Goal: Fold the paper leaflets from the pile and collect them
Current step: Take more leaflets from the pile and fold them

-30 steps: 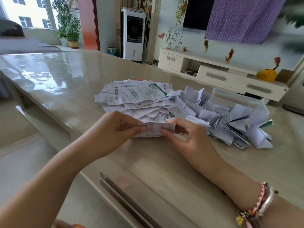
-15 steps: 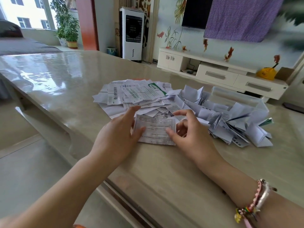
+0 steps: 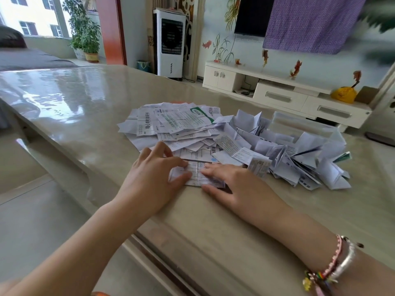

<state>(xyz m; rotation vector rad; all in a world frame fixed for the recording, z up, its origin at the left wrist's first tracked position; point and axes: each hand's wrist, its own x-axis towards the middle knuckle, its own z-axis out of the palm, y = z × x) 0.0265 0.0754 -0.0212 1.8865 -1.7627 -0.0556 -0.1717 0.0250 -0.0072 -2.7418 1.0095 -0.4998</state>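
Leaflet [image 3: 197, 175] is pressed flat on the table [image 3: 85, 116] at the near edge of the unfolded pile [image 3: 173, 124], pinned between both hands. Left hand [image 3: 152, 178] is laid on its left end with thumb and fingers bent loosely over the paper; right hand [image 3: 233, 184] is laid flat on its right end, fingers nearly straight, nothing gripped. Folded leaflets [image 3: 299, 159] are heaped just right of the pile, against a clear plastic box [image 3: 303, 124].
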